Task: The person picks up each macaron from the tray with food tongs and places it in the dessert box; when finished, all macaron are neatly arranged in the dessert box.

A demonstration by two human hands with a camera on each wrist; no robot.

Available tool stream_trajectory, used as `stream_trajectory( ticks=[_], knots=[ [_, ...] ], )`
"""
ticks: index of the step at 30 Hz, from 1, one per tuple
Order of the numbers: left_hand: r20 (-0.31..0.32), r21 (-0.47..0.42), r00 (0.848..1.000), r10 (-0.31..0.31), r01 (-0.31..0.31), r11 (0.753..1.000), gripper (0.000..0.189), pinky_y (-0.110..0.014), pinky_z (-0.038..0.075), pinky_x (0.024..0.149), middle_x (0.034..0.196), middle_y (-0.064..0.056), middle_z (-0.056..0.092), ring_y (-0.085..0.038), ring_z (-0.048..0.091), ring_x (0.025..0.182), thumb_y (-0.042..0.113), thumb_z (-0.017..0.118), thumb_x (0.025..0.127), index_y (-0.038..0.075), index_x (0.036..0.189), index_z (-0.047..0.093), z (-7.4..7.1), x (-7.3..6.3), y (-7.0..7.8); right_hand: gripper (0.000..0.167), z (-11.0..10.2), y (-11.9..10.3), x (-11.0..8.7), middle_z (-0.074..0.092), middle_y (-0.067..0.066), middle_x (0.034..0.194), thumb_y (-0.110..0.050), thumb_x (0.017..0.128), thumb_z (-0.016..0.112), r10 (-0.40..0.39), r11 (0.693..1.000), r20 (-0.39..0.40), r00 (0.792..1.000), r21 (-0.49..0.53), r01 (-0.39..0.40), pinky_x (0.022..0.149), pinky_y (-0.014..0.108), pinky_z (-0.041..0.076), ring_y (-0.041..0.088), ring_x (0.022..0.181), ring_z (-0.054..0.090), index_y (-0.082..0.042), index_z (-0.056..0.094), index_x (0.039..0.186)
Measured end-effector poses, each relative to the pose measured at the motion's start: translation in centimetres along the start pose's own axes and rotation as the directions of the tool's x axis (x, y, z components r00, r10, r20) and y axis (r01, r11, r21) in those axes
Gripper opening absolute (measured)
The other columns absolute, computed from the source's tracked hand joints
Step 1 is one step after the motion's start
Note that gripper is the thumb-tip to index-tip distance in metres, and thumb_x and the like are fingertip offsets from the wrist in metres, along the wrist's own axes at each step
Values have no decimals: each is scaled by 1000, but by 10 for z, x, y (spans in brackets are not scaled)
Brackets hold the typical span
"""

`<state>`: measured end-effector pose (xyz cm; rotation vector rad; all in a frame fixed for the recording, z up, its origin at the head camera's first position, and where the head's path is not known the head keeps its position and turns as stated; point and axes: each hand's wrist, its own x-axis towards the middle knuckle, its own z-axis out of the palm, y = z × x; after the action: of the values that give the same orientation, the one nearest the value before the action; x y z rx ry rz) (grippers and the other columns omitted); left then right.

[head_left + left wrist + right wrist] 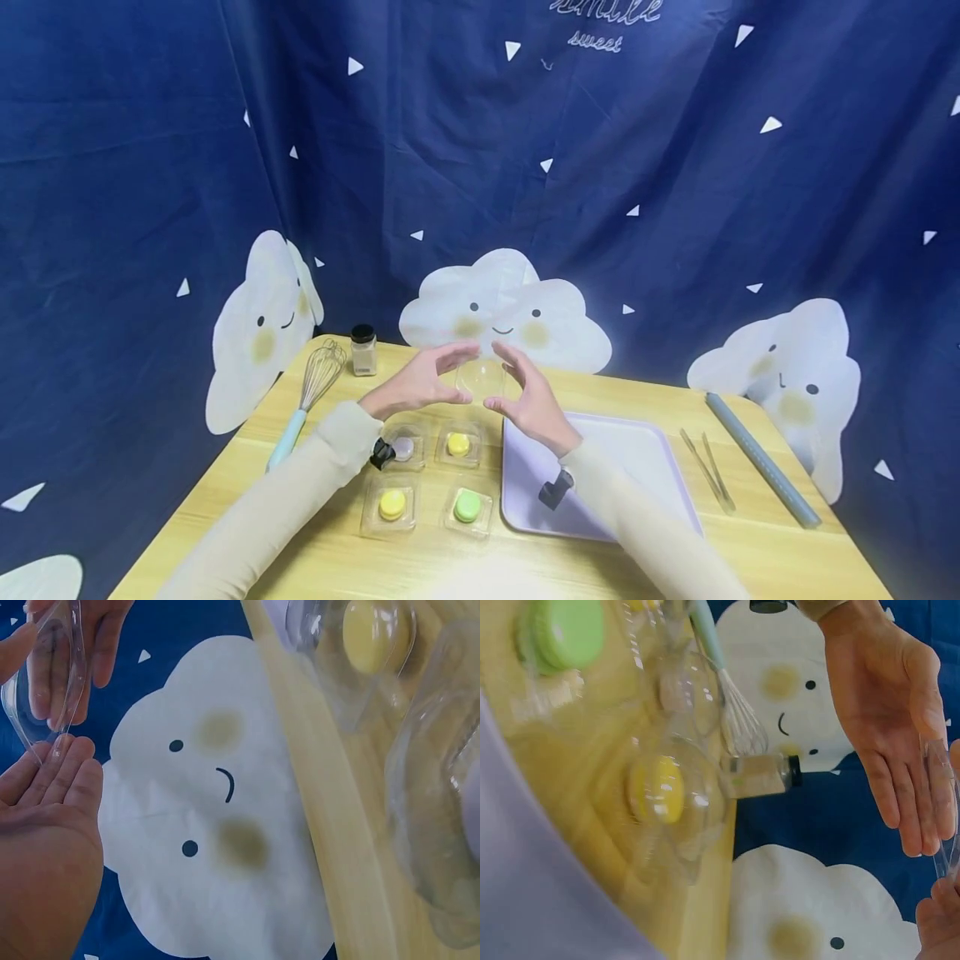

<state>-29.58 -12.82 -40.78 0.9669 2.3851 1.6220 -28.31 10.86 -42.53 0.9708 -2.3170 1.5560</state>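
Note:
Above the table's back edge, both hands hold a thin clear plastic shell (481, 379) between them. My left hand (429, 382) grips its left side, thumb below and fingers above. On the right side my right hand (534, 402) grips it likewise. The left wrist view shows the shell (56, 675) nearly edge-on at the fingertips. Below the hands are clear plastic packs holding a lilac macaron (402, 448), a yellow macaron (458, 444), another yellow macaron (392, 504) and a green macaron (467, 506).
A lilac tray (600, 442) lies under the right forearm. To its right are tweezers (708, 471) and a long grey-blue rod (761, 458). At the left are a whisk (307, 396) and a black-capped jar (363, 350). A blue cloud-patterned curtain (480, 167) hangs behind the table.

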Motion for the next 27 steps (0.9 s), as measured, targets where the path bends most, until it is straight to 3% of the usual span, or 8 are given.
stream_trajectory(
  ticks=[10,19,23,27],
  knots=[
    [19,-24,1000,-14,14,1000,80,-45,30,127,156,-15,48,-32,40,150,7,80,84,4,153,41,14,-11,-4,80,2,4,-23,49,15,154,-3,80,82,35,999,46,998,-12,-34,123,38,37,34,145,45,-2,43,150],
    [73,-48,996,-59,62,997,82,-50,30,126,158,-17,44,-35,39,150,10,79,86,1,155,36,34,-38,0,75,9,-7,-53,57,16,148,-9,80,84,55,992,75,996,-118,-46,117,46,44,34,136,56,-3,50,146],
    [74,89,992,-100,93,992,83,-54,36,123,155,-13,49,-35,45,145,23,83,83,6,153,41,44,-53,0,73,17,-10,-71,61,13,144,-14,80,84,82,979,88,993,-196,-64,114,49,47,31,131,60,-5,52,145],
    [79,309,987,-138,108,945,80,-57,43,117,149,-8,56,-32,53,138,29,86,77,13,148,50,53,-68,1,73,25,-13,-88,62,9,142,-22,80,84,120,958,130,984,-274,-80,114,49,48,28,130,61,-8,53,144]
  ],
)
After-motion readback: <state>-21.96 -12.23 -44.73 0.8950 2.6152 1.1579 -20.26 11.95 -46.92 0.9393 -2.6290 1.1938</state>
